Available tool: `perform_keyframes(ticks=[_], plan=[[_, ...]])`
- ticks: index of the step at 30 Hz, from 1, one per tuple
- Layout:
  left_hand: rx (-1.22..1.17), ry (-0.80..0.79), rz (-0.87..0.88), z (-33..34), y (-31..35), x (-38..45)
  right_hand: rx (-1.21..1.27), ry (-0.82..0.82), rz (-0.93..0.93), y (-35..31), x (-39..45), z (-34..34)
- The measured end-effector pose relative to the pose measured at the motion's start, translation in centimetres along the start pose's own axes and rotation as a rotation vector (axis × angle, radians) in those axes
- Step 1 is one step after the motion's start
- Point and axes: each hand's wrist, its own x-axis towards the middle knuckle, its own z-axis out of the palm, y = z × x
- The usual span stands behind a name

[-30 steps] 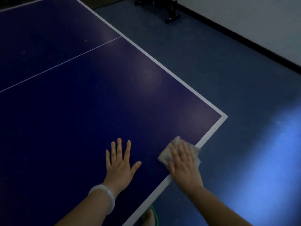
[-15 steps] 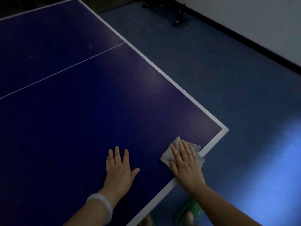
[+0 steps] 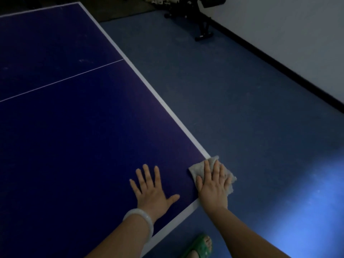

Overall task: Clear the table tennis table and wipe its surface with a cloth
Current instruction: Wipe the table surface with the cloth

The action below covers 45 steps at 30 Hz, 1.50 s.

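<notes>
cloth [image 3: 197, 169]: pale, crumpled, flat on near right corner | table tennis table [image 3: 83, 127]: dark blue, white-edged

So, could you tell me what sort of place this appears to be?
Probably an indoor games or exercise room: a blue table tennis table with white lines, blue sports-style flooring, and what looks like black exercise equipment by the wall.

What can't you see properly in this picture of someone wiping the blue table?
All in the head view:
- The table's right corner: covered by the cloth and the right hand pressing on it.
- The cloth's middle: hidden under that hand.
- The rest of the table: cut off by the left and bottom edges.
- The black equipment by the wall: dark, cut off by the top edge.
- The green sandal: partly cut off at the bottom.
</notes>
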Motion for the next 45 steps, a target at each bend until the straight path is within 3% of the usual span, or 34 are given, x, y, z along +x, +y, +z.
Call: perform_keyframes(ticks=[3,5,9,18,22,28,34,45], plan=[[-0.002,0.025,-0.020,0.7,-0.2,0.3,0.300,-0.041,0.191,2.7,2.6,-1.8],[-0.001,0.015,-0.019,0.7,-0.3,0.2,0.419,-0.092,0.164,3.9,3.4,-2.7],[-0.011,-0.020,-0.037,0.3,-0.1,0.3,0.237,-0.203,0.024,6.1,4.8,-4.3],[-0.059,-0.045,-0.189,-3.0,2.6,-1.4,0.152,-0.421,-0.054,11.4,4.5,-8.7],[-0.184,0.033,-0.206,-5.1,6.8,-1.4,0.265,-0.382,-0.046,13.6,6.6,-12.7],[-0.363,0.017,0.089,-10.4,15.6,1.4,0.159,-0.350,-0.240,15.4,12.6,-19.5],[-0.401,0.119,0.182,-16.6,23.1,7.1,0.121,-0.253,-0.377,16.0,21.7,-24.2],[-0.398,0.258,0.063,-26.5,32.1,18.9,0.015,-0.197,-0.450,16.7,41.2,-32.0]])
